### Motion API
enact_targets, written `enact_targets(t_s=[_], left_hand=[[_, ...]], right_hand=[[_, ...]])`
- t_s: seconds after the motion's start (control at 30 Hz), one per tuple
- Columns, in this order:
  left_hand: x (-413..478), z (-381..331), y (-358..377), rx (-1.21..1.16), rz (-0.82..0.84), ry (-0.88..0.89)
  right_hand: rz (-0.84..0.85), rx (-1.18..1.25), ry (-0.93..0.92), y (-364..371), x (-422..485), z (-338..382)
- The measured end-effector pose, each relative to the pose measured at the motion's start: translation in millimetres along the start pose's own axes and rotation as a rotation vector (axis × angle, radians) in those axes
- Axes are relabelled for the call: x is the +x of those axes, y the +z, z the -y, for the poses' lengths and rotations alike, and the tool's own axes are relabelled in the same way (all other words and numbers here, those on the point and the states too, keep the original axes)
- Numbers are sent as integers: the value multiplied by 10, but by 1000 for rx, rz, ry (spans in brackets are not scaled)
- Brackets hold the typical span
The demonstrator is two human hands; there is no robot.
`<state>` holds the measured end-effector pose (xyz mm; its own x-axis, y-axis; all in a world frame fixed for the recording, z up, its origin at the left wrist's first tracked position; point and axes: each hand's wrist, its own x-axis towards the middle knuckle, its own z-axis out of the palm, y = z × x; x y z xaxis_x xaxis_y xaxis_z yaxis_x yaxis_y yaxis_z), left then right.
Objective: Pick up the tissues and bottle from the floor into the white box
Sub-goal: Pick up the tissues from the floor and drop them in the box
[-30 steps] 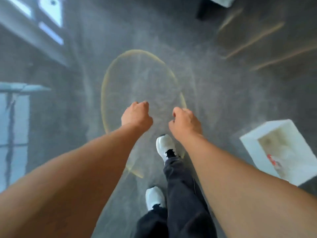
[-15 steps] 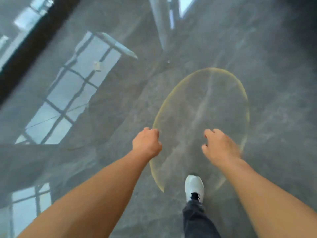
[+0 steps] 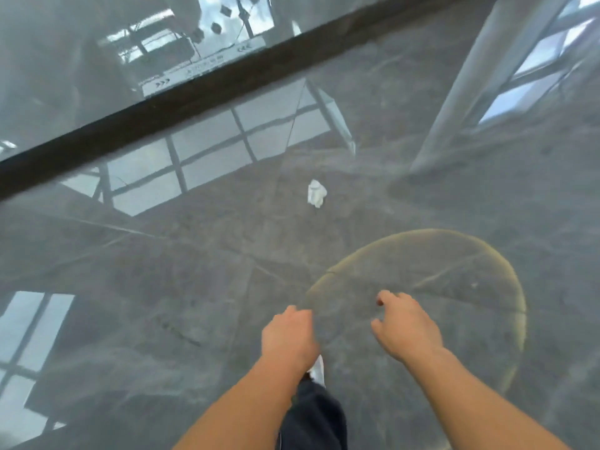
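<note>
A crumpled white tissue (image 3: 316, 193) lies on the glossy grey floor, well ahead of both hands. My left hand (image 3: 289, 339) hangs low in front of me with its fingers curled in and nothing in it. My right hand (image 3: 406, 326) is beside it, fingers loosely bent and slightly apart, also holding nothing. Neither the white box nor the bottle is in view.
A yellowish ring mark (image 3: 422, 241) on the floor lies under my right hand. A dark strip (image 3: 194, 92) at the base of a glass wall runs across the far side. A pale pillar (image 3: 470, 92) stands at the right. My white shoe (image 3: 319, 371) shows below my left hand.
The view has swung left, away from the white box, which dropped out of sight. The tissue and the glass wall have come into view. My right hand's fingers have loosened.
</note>
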<state>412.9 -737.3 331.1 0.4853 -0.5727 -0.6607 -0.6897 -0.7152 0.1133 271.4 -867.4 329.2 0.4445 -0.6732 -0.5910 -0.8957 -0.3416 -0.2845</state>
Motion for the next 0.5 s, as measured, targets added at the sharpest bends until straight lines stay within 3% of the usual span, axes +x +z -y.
enact_targets(t_s=[0.23, 0.5], left_hand=[[1745, 132, -1229, -35, -16, -22], [3656, -279, -1533, -126, 42, -69]], right_hand=[[13, 75, -12, -664, 1653, 973], [-18, 56, 171, -1094, 3504, 871]])
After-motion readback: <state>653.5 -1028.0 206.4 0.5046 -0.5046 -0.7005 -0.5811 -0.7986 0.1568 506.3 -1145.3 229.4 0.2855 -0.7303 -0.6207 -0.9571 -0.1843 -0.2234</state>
